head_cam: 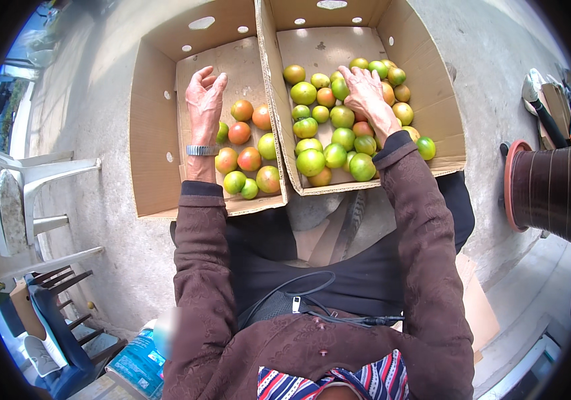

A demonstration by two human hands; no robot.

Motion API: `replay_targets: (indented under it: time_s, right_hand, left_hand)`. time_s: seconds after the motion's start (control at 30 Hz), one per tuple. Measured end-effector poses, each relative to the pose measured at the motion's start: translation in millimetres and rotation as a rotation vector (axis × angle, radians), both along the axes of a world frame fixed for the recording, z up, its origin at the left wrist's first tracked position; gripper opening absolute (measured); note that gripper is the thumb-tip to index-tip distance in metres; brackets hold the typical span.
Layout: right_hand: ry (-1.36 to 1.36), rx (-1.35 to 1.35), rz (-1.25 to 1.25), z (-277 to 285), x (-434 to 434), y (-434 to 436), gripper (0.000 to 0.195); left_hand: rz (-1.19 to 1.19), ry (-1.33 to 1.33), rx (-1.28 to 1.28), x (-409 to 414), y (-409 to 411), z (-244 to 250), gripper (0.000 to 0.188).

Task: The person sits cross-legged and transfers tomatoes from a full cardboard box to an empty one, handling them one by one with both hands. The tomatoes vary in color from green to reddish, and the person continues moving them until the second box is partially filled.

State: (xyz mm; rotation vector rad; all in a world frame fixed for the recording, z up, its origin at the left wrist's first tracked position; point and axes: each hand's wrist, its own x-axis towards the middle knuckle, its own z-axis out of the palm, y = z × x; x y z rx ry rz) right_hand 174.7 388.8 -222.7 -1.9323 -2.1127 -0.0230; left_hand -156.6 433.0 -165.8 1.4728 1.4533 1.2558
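Two cardboard boxes stand side by side before me, with tomatoes in both. Over the left box, my left hand is raised with fingers loosely bent and apart, holding nothing I can see. A few reddish tomatoes and green ones lie near its wrist, which wears a metal watch band. In the right box, my right hand is palm down among many green and orange tomatoes. Its fingers lie beside a green tomato; whatever is under the palm is hidden.
White plastic chairs stand at the left on the concrete floor. A dark ribbed reel-like object with a reddish rim is at the right. A blue package lies low at the left, and loose cardboard lies behind my right arm.
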Motion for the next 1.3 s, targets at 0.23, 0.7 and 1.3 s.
replay_targets:
  time_s: [0.23,0.7,1.3]
  right_hand:
    - [-0.381,-0.108,0.142,-28,-8,12,0.041]
    - [0.308,0.469,0.181,72,-52,6,0.06]
    - [0.529,0.309,-0.035,56,1,0,0.029]
  left_hand:
    - [-0.037,-0.045,-0.053,-3,6,-6,0.053]
    - [-0.402,-0.463,-0.226,19,-4,30,0.047]
    - [-0.279,-0.582,-0.364,0,26,-26,0.041]
